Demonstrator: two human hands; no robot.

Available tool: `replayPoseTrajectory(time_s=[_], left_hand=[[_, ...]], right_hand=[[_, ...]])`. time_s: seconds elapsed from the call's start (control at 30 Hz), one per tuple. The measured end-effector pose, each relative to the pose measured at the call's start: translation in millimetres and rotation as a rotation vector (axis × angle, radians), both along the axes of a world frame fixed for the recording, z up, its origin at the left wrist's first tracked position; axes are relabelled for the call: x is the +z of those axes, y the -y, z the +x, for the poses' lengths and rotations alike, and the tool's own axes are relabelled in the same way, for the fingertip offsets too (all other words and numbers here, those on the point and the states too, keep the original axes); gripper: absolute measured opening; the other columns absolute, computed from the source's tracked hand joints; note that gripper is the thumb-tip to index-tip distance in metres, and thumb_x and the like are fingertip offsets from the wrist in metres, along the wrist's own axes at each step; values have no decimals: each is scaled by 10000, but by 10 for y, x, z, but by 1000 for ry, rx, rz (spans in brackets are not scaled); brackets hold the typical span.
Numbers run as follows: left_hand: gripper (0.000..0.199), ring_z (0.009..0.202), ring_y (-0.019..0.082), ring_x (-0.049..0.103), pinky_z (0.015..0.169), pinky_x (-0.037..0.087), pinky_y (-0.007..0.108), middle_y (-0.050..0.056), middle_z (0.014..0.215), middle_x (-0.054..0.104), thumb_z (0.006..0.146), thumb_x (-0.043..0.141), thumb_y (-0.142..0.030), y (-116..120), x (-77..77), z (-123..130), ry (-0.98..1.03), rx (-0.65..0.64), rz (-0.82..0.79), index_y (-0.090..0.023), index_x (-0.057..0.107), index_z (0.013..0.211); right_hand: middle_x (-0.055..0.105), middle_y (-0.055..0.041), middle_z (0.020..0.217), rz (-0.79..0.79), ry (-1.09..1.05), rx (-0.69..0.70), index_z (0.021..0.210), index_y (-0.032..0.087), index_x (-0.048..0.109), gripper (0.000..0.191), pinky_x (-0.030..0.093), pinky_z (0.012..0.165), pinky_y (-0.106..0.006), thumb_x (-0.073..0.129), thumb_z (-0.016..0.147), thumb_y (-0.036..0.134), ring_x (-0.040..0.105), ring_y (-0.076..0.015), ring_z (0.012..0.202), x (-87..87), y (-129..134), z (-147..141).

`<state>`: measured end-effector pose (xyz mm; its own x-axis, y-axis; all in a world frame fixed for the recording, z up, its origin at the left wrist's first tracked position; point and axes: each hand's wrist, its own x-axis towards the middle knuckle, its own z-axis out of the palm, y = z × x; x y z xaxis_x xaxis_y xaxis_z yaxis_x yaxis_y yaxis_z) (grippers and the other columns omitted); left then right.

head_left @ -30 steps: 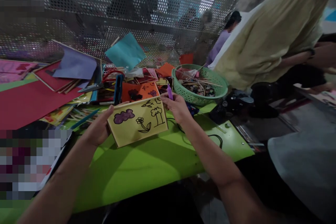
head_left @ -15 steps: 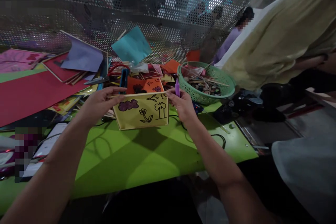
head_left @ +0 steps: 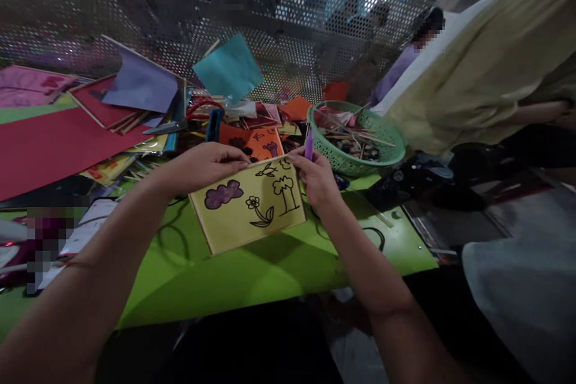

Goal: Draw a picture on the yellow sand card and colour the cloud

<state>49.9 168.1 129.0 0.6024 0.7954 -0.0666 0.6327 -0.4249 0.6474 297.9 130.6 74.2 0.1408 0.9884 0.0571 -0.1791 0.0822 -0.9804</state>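
Note:
A yellow card [head_left: 234, 216] with stick-like edges is tilted above the green table [head_left: 180, 288]; it shows a purple cloud, a flower, a tree and a bird in black outline. My left hand [head_left: 209, 165] pinches its top edge near the middle. At the top right corner, my right hand [head_left: 317, 177] grips the card and also has a purple marker [head_left: 309, 145] upright between its fingers. Behind the card lies an orange sheet [head_left: 265, 143] with drawings, partly hidden by it.
A green basket [head_left: 355, 165] of sticks stands behind my right hand. Scissors [head_left: 166, 127], a red sheet [head_left: 58, 144] and a phone [head_left: 90, 225] are at the left. Black cables cross the table. People stand at the right, near a dark object [head_left: 405, 174].
The yellow card has tipped to face upward more and its lower edge has come nearer. My left hand has moved right along the top edge.

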Motion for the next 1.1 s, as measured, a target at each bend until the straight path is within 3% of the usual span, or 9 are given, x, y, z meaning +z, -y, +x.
replayPoseTrajectory(time_s=[0.27, 0.43, 0.7, 0.87, 1.1], left_hand=[[429, 933, 245, 696, 807, 488, 322, 80, 1019, 787, 922, 535, -549, -128, -519, -137, -64, -65, -143, -193, 752, 1022], [414, 960, 253, 696, 866, 505, 346, 95, 1045, 785, 897, 553, -540, -143, -749, -222, -11, -55, -192, -213, 777, 1016], [315, 1000, 276, 735, 840, 552, 320, 49, 1073, 822, 794, 716, -518, -63, -826, -213, 232, 39, -469, -318, 841, 1002], [286, 973, 247, 734, 833, 537, 295, 33, 1046, 816, 804, 714, -492, -41, -852, -199, 230, 19, -439, -312, 842, 985], [274, 857, 232, 734, 735, 544, 292, 49, 917, 793, 851, 672, -486, -17, -869, -175, 241, -14, -423, -248, 792, 913]], right_hand=[[496, 48, 622, -219, 199, 111, 792, 211, 637, 325, 249, 549, -284, 823, 676, 451, 342, -98, 555, -405, -124, -12], [556, 31, 697, -177, 264, 128, 787, 204, 649, 350, 335, 616, -280, 846, 665, 467, 447, -125, 661, -582, -167, -64], [596, 18, 743, -222, 188, 102, 802, 211, 668, 265, 403, 662, -302, 847, 666, 352, 512, -139, 693, -633, -119, -128], [605, 10, 728, -210, 165, 106, 760, 216, 650, 256, 437, 685, -314, 838, 664, 362, 528, -148, 693, -576, -50, -173], [508, 46, 654, -167, 224, 111, 725, 212, 626, 278, 364, 628, -299, 830, 671, 394, 426, -118, 618, -500, -11, -185]])
